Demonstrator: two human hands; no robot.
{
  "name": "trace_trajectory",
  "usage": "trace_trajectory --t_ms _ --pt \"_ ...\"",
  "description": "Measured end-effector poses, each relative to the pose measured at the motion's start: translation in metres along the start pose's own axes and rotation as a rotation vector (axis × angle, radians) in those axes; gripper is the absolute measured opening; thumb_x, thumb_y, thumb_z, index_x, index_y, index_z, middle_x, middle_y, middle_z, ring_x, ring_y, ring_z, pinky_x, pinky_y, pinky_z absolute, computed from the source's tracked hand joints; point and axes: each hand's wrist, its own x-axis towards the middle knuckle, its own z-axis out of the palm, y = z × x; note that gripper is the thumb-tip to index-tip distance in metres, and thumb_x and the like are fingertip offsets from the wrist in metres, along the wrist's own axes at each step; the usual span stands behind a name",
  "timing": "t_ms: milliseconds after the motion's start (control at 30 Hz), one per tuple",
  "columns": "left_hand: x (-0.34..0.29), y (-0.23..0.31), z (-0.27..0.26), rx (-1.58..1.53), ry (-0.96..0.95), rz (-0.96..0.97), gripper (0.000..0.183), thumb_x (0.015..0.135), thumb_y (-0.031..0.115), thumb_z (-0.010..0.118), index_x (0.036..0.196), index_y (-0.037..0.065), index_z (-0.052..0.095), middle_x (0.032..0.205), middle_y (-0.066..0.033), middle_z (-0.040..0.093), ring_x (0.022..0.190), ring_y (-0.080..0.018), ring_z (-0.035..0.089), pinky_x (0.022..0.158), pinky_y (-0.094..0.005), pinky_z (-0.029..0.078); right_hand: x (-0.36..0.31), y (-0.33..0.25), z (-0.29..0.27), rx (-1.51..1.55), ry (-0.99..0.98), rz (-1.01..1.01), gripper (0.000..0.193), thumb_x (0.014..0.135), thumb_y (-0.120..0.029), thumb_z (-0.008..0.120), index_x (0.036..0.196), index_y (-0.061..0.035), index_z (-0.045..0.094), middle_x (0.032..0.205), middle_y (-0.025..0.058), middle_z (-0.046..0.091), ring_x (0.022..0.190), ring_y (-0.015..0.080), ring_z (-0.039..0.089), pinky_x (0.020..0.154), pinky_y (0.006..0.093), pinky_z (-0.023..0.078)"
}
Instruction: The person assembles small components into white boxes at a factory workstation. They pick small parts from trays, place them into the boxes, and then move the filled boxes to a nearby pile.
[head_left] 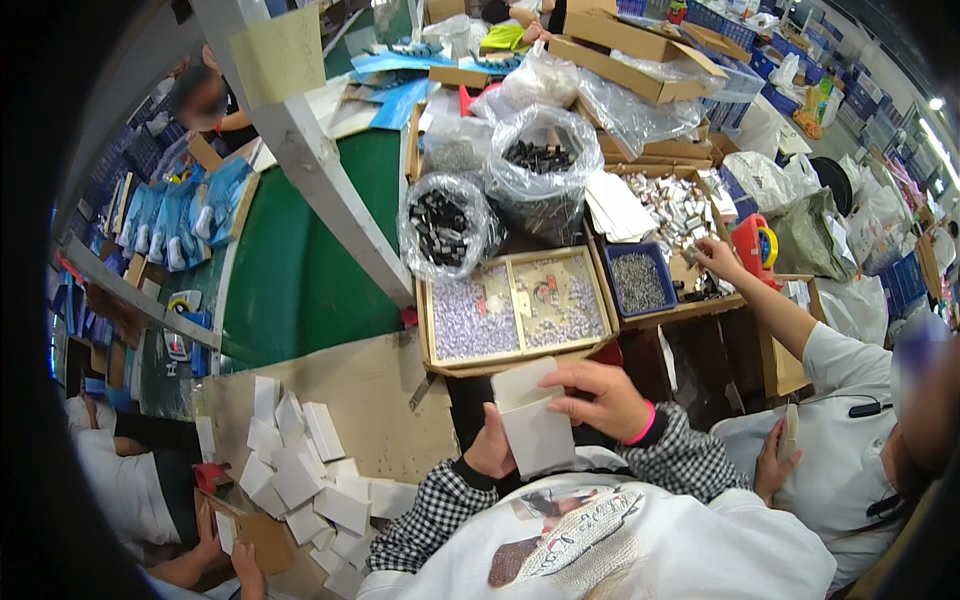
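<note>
In front of my chest I hold a small white cardboard box (540, 440) with both hands. My left hand (490, 446) is closed around its left side, with the thumb up along the edge. From the right, the fingers of my right hand (598, 398) close on the upper part, where a white flap or second white piece (523, 383) stands out above the box; I cannot tell which. A wooden tray (518, 300) with two compartments of small pale parts lies just beyond my hands. To the left, a heap of similar white boxes (310, 470) covers part of the cardboard-topped table.
Clear bags of black parts (440, 225) stand behind the tray. A blue bin (640, 280) holds small metal pieces. At right, a co-worker's hand (718, 258) reaches into a carton of metal parts (680, 210). A white post (310, 150) rises beside the green belt (290, 250).
</note>
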Motion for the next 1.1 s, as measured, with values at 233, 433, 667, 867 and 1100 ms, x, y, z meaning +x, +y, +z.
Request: trace_trajectory --t_ms 233,433,667,867,1100 --pt "-0.001 -0.034 -0.001 0.463 0.48 0.401 0.039 0.089 0.003 0.054 0.124 0.001 0.039 0.104 -0.0092 0.06 0.091 -0.012 0.057 0.08 -0.0244 0.046 -0.03 0.061 0.03 0.495 0.377 0.297 0.044 0.079 0.002 0.065 0.115 0.0017 0.04 0.11 0.0156 0.058 0.103 0.0191 0.058 0.086 0.0291 0.049" --pt "-0.001 -0.041 -0.008 0.535 0.543 0.404 0.031 0.088 0.006 0.057 0.118 0.001 0.053 0.101 -0.0055 0.061 0.09 -0.0091 0.056 0.081 -0.0219 0.045 -0.038 0.073 0.045 0.43 0.487 0.222 0.034 0.079 -0.003 0.067 0.109 0.002 0.051 0.103 0.0135 0.062 0.096 0.0152 0.06 0.081 0.0266 0.05" --pt "-0.01 -0.025 -0.019 0.864 0.495 0.288 0.016 0.089 0.014 0.057 0.098 0.001 0.06 0.084 -0.0016 0.06 0.071 -0.0065 0.054 0.065 -0.0199 0.045 -0.028 0.077 0.034 0.183 0.262 0.349 0.019 0.083 -0.014 0.065 0.096 0.0001 0.061 0.085 0.0033 0.062 0.077 0.0069 0.056 0.07 0.0217 0.047" --pt "-0.006 -0.021 -0.033 0.704 0.469 0.233 0.014 0.089 0.013 0.058 0.092 -0.001 0.06 0.089 -0.0036 0.062 0.078 -0.0068 0.054 0.07 -0.0211 0.045 -0.014 0.075 0.022 0.466 0.088 0.267 0.03 0.086 -0.013 0.062 0.113 -0.0027 0.053 0.09 0.0015 0.056 0.077 0.0065 0.053 0.071 0.0213 0.046" --pt "0.005 -0.033 -0.033 0.404 0.461 0.337 0.013 0.088 0.007 0.056 0.098 -0.001 0.059 0.1 -0.0044 0.061 0.085 -0.0093 0.056 0.076 -0.022 0.045 -0.019 0.081 0.023 0.258 0.059 0.096 0.021 0.086 -0.013 0.06 0.105 -0.0027 0.06 0.092 0.003 0.06 0.084 0.0087 0.055 0.074 0.0224 0.045"
